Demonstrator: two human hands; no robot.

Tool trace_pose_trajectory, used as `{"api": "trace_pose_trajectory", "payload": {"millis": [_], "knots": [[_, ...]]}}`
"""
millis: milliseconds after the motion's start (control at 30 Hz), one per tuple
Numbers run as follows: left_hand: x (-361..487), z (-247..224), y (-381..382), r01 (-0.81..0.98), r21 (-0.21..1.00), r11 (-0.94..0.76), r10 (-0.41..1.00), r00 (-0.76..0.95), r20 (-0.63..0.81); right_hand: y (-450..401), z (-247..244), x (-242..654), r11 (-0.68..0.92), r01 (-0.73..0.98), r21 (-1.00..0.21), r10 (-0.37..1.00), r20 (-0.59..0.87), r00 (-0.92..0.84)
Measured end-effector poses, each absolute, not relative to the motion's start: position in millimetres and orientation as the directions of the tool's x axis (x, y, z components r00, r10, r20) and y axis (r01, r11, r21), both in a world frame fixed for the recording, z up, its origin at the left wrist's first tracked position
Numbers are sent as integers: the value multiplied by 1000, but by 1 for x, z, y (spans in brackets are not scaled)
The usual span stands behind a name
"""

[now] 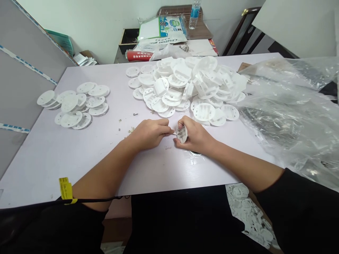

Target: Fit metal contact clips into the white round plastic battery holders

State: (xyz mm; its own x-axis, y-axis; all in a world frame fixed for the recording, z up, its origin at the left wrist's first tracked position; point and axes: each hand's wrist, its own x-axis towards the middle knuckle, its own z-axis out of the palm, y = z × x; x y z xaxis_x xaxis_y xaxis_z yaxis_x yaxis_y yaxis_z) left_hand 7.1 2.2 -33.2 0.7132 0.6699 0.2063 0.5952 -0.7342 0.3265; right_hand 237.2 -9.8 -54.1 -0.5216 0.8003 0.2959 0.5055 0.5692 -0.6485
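from here, the right hand (pixel 197 135) clamps a round white plastic cover (pixel 182 137) tilted above the table (pixel 148 173), near the heaped discs (pixel 188 91), probably turning its ribbed side toward the left hand (pixel 152 134), which pinches a slim metallic piece (pixel 174 133) at it.

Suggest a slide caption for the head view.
Right hand holding a round white plastic disc, left hand close, similar discs heaped beyond.

R hand (pixel 197 137) holds wht disc (pixel 183 137) — L hand (pixel 153 134) pinches thin pc (pixel 174 133) — disc pile (pixel 177 81) behind.
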Motion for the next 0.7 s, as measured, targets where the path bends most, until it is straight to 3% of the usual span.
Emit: {"api": "trace_pose_trajectory", "payload": {"millis": [300,700], "knots": [[12,-27,0,644,244,-726,684,714,150,-9,-56,237,601,492,-630,780,327,-534],[21,-32,0,633,166,-756,654,731,193,-8,-56,235,648,467,-602,750,395,-531]]}}
